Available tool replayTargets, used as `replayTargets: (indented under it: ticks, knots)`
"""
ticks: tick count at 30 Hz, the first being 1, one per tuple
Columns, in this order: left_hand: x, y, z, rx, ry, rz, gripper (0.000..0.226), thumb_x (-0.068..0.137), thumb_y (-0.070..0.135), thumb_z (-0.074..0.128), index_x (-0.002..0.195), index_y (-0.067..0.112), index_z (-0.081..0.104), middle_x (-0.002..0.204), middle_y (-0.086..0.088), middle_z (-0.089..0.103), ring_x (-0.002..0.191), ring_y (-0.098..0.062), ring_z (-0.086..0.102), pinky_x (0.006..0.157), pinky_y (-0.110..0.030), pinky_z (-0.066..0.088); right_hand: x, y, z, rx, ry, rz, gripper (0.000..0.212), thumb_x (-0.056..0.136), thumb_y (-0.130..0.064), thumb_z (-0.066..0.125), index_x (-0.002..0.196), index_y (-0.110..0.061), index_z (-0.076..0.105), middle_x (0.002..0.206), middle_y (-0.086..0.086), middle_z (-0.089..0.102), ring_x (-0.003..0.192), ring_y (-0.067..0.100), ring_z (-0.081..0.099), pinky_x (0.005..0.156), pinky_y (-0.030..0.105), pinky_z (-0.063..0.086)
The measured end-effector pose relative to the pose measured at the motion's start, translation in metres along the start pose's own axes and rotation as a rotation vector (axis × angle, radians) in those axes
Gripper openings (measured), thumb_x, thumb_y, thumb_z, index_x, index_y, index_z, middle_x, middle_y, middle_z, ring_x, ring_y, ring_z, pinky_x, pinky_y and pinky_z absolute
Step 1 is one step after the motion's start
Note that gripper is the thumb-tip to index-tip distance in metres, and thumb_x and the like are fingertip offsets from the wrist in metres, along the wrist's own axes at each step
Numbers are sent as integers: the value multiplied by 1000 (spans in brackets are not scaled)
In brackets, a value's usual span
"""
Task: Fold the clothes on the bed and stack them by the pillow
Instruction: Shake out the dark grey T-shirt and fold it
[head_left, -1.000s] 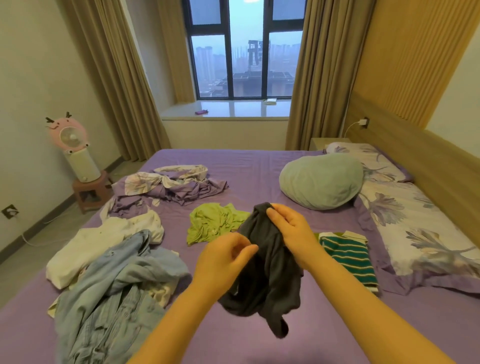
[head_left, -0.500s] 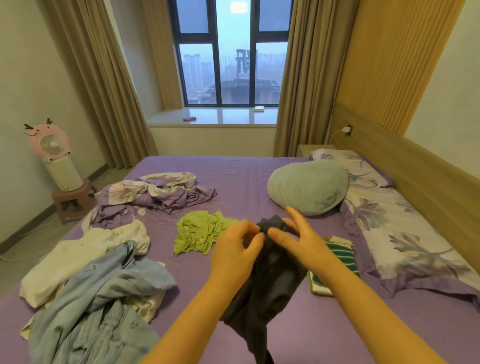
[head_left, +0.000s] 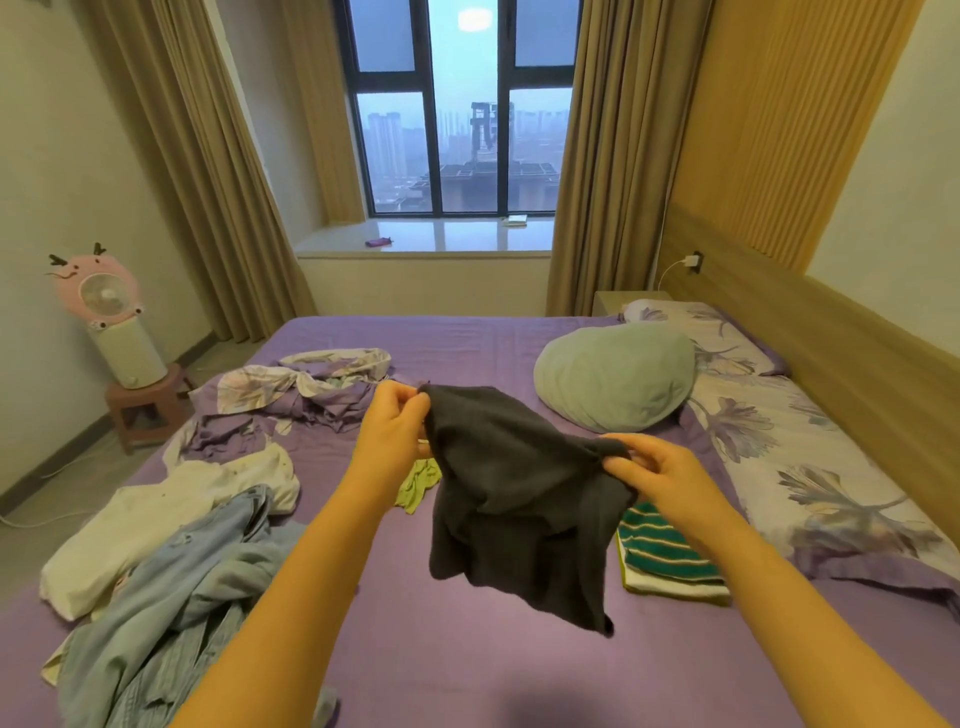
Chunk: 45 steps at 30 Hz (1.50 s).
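Note:
A dark grey garment (head_left: 514, 499) hangs spread above the purple bed (head_left: 467, 649). My left hand (head_left: 392, 428) pinches its upper left corner and my right hand (head_left: 660, 480) pinches its right corner, lower down. A folded green-and-white striped top (head_left: 665, 558) lies on the bed beside the floral pillow (head_left: 810, 467). A lime green garment (head_left: 418, 486) lies crumpled behind the grey one, mostly hidden. Blue denim clothing (head_left: 171, 608) and a cream garment (head_left: 156, 519) are heaped at the left.
A round pale green cushion (head_left: 615, 384) sits near the headboard. A crumpled floral purple sheet (head_left: 306, 395) lies at the far left of the bed. A pink fan (head_left: 111, 322) stands on a stool beside the bed. Window and curtains are behind.
My hands have moved apart, left hand up and left, right hand to the right, spreading the bunched grey garment out wide. The view has tilted up a little.

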<state>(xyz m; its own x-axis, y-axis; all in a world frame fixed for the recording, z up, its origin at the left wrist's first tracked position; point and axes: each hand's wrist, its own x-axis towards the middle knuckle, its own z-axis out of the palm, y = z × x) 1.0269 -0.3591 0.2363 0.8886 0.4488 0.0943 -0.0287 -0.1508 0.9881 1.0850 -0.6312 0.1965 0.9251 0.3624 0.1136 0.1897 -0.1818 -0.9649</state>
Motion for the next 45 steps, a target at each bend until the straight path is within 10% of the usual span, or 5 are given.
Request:
replayTargets:
  ticks: [9,15,26,32,45]
  knots:
    - [-5,7,9,-27,-63,-128,10,101,18,44,93,11,43,92,-14,56,74,-26,56,56,-34,50,10,6,14,-230,165,8,14,90,-16,63,104,-18,61,101,-3,64,96,12,59,74,15,45]
    - [-16,3,40,-88,-98,-185,9,101,14,44,94,9,41,91,-14,56,70,-22,60,47,-27,53,-22,-11,79,-159,58,-70,29,80,-53,63,103,-36,56,99,-22,60,95,-6,58,72,9,46]
    - [-13,-2,22,301,32,296,14,102,25,40,93,15,43,70,-6,45,59,-13,40,56,-33,33,-1,-17,84,65,168,22,10,97,-19,47,88,-19,51,80,12,58,72,23,58,66,37,53]
    - [-6,4,-20,178,-270,151,12,95,25,57,87,18,64,84,-6,68,72,-9,65,63,-18,52,37,-35,37,418,314,178,23,94,-4,44,74,-13,51,71,7,45,68,16,41,59,31,36]
    - [-57,-32,21,301,-505,496,40,76,46,73,109,28,59,110,8,56,102,-4,54,87,-23,47,26,-49,56,661,-171,496,36,96,-13,42,82,8,69,85,23,69,72,29,68,70,40,53]
